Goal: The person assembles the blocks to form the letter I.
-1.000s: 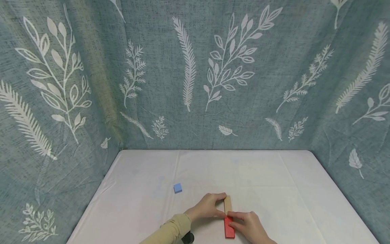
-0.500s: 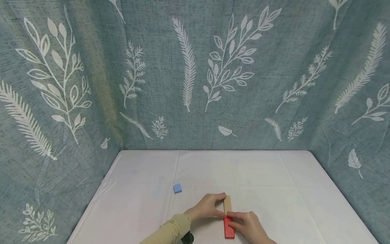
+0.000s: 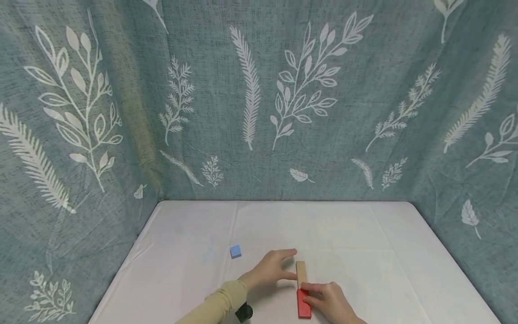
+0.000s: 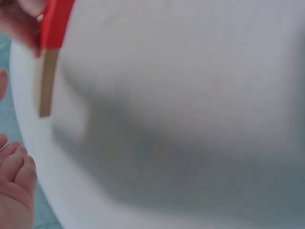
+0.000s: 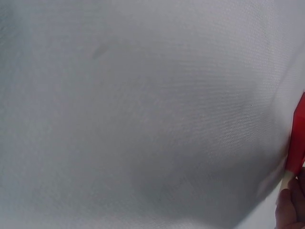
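A long red block (image 3: 304, 304) and a plain wooden block (image 3: 301, 272) lie end to end on the white table, in one line pointing away from me. My right hand (image 3: 334, 302) holds the red block near its far end, index finger over the joint and thumb along the right side. Just left of the wooden block is my left hand (image 3: 267, 271), thumb and fingers spread apart with nothing between them. The left wrist view shows a gap between that hand (image 4: 18, 183) and the wooden block (image 4: 46, 83). The right wrist view catches only part of the red block (image 5: 298, 138).
A small blue block (image 3: 235, 251) lies farther back, to the left of the hands. A dark round object (image 3: 244, 312) sits at the left wrist, below the sleeve. Patterned green-blue curtains (image 3: 259, 99) enclose the white table (image 3: 364, 252) at the back and sides.
My left hand has let go of the wooden block and drawn slightly back and left, its fingers spreading. The right hand and both blocks stay nearly where they were.
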`<action>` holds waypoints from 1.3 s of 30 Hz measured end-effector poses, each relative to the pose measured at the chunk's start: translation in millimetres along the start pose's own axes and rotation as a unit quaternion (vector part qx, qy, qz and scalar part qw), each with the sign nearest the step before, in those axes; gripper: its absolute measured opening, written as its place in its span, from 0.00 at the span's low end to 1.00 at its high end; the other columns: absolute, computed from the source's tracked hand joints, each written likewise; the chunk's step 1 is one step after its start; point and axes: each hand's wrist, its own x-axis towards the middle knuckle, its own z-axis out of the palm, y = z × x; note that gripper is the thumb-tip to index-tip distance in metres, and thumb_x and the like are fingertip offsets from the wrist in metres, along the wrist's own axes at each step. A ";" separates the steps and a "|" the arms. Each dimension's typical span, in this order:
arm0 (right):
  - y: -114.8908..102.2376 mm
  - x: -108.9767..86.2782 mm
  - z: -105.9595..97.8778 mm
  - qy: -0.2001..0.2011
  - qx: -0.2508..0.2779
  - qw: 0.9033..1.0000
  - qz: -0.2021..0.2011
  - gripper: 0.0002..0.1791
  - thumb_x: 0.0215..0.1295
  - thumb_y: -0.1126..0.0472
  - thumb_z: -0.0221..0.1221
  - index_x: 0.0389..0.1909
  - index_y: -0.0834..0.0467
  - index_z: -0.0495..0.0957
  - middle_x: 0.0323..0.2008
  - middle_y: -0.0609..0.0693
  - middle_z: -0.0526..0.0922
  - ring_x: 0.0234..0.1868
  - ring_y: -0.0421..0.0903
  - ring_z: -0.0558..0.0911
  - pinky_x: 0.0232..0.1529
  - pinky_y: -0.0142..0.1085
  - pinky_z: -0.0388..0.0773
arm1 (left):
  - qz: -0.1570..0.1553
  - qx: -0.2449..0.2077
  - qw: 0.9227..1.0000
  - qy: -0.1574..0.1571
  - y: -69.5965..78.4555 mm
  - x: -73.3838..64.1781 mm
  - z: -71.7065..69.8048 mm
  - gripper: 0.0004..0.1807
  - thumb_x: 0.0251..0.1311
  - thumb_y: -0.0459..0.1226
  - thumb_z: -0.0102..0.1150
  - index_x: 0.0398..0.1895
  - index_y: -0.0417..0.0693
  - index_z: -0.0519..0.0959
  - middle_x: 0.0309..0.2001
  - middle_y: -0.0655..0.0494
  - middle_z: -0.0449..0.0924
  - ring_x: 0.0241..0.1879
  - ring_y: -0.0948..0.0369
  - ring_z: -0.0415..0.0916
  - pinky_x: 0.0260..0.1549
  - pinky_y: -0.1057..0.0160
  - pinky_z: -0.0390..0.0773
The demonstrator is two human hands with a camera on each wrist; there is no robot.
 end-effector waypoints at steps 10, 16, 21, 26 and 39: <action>-1.2 0.3 -0.4 -0.023 0.011 1.000 0.014 0.21 0.56 0.53 0.65 0.48 0.59 0.82 0.46 0.52 0.85 0.50 0.50 0.83 0.45 0.43 0.84 | 0.010 -0.029 0.997 0.076 -5.8 -12.5 -62.9 0.34 0.55 0.43 0.66 0.64 0.39 0.69 0.64 0.45 0.71 0.64 0.48 0.68 0.62 0.49 0.72; -2.1 -0.3 -1.8 -0.028 0.007 0.999 0.025 0.21 0.56 0.52 0.65 0.48 0.58 0.83 0.45 0.52 0.86 0.50 0.50 0.83 0.45 0.43 0.84 | -0.013 -0.035 0.991 0.126 -19.3 -21.8 -98.1 0.34 0.54 0.41 0.67 0.64 0.39 0.69 0.64 0.44 0.70 0.64 0.46 0.68 0.61 0.48 0.72; -3.2 -0.2 -1.9 -0.031 0.004 0.999 0.028 0.21 0.55 0.52 0.66 0.48 0.58 0.83 0.45 0.53 0.86 0.50 0.51 0.83 0.45 0.43 0.84 | -0.045 -0.034 0.986 0.155 -32.6 -31.5 -109.9 0.33 0.54 0.41 0.67 0.64 0.41 0.70 0.64 0.44 0.71 0.64 0.46 0.68 0.61 0.48 0.73; -1.8 0.9 -0.9 -0.033 0.002 0.999 0.029 0.20 0.56 0.53 0.65 0.48 0.59 0.83 0.46 0.52 0.86 0.50 0.51 0.83 0.45 0.42 0.84 | -0.066 -0.041 0.982 0.171 -46.4 -40.1 -107.6 0.32 0.54 0.40 0.67 0.63 0.40 0.71 0.63 0.42 0.72 0.63 0.45 0.69 0.61 0.49 0.73; -1.1 0.2 -1.4 -0.018 0.000 1.000 0.009 0.20 0.56 0.52 0.65 0.47 0.59 0.83 0.45 0.52 0.86 0.50 0.50 0.83 0.45 0.42 0.84 | -0.120 -0.058 0.973 0.189 -73.5 -61.5 -90.5 0.26 0.53 0.36 0.67 0.56 0.35 0.76 0.57 0.38 0.76 0.57 0.43 0.74 0.57 0.50 0.77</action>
